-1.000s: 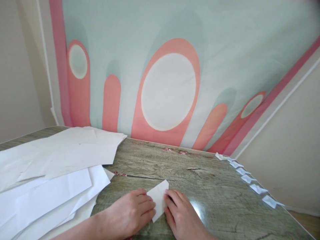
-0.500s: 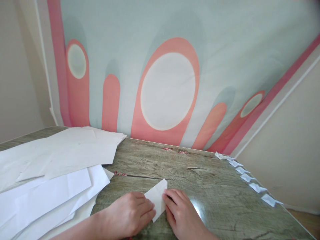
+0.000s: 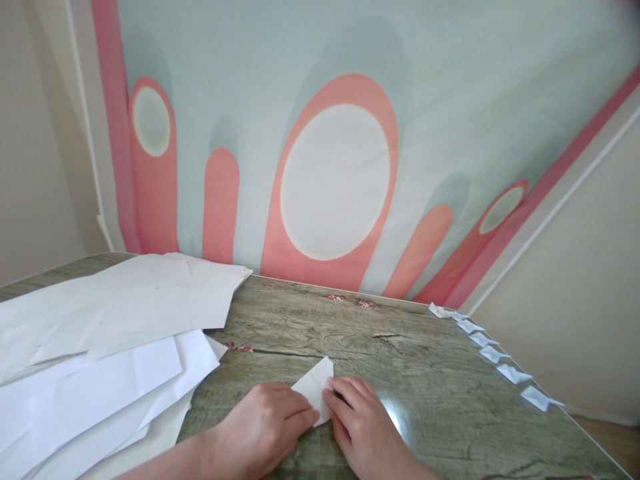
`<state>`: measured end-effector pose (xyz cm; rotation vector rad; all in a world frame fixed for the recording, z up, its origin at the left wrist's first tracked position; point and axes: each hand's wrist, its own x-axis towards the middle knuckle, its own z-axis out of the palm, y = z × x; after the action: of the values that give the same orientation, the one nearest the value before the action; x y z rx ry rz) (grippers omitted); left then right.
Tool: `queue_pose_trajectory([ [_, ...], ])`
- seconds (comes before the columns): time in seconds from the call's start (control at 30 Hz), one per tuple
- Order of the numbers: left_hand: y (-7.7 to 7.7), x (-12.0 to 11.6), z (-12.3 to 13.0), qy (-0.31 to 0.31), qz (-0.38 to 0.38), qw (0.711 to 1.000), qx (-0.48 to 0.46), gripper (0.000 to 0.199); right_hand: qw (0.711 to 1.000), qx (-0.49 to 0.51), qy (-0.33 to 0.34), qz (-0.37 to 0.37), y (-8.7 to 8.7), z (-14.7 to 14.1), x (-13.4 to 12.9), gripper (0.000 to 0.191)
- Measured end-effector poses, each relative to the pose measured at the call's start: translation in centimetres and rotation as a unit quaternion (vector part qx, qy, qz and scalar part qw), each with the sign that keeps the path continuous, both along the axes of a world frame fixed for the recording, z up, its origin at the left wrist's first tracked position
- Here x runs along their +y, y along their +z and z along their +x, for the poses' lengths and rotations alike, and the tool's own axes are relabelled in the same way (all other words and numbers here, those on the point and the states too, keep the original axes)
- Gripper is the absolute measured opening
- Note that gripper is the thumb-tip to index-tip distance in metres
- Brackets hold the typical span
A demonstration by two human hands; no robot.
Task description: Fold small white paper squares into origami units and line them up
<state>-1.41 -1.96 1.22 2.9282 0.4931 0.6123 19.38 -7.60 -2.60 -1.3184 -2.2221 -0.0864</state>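
A small folded piece of white paper [image 3: 314,385] lies on the wood-grain table between my hands, its pointed corner facing away from me. My left hand [image 3: 273,423] has its fingers together and bent over the paper's lower left part, hiding some of it. On the right edge, my right hand [image 3: 357,417] grips the paper between thumb and fingertips.
Large white sheets [image 3: 150,293] overlap at the back left, with more loose sheets [image 3: 110,400] in front of them. Several small folded white papers [image 3: 513,375] line the right edge of the wood-grain table [image 3: 425,373]. A patterned wall covering [image 3: 425,100] rises behind.
My left hand has shifted a little to the right over the paper, and its fingertips are closer to my right hand. Less of the paper's lower end shows.
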Motion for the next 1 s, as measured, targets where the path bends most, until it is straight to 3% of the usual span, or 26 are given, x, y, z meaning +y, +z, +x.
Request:
queue_pose_trajectory([
  [0.33,-0.3,-0.6,0.4,0.017,-0.060,0.998,-0.003,0.025,1.000,0.024,0.009,0.009,0.1,-0.1,-0.1,0.024],
  [0.6,-0.8,-0.8,1.0,0.064,-0.066,0.995,0.029,0.028,0.999,0.033,0.013,-0.034,0.7,0.0,-0.3,0.026],
  [0.7,-1.0,-0.5,1.2,0.071,-0.089,0.993,0.027,0.019,0.997,0.021,0.026,-0.073,1.4,0.4,-0.5,0.030],
  [1.0,-0.9,0.4,2.1,0.131,-0.168,0.976,-0.032,0.020,0.978,-0.021,0.085,-0.192,5.0,1.5,-0.7,0.048],
])
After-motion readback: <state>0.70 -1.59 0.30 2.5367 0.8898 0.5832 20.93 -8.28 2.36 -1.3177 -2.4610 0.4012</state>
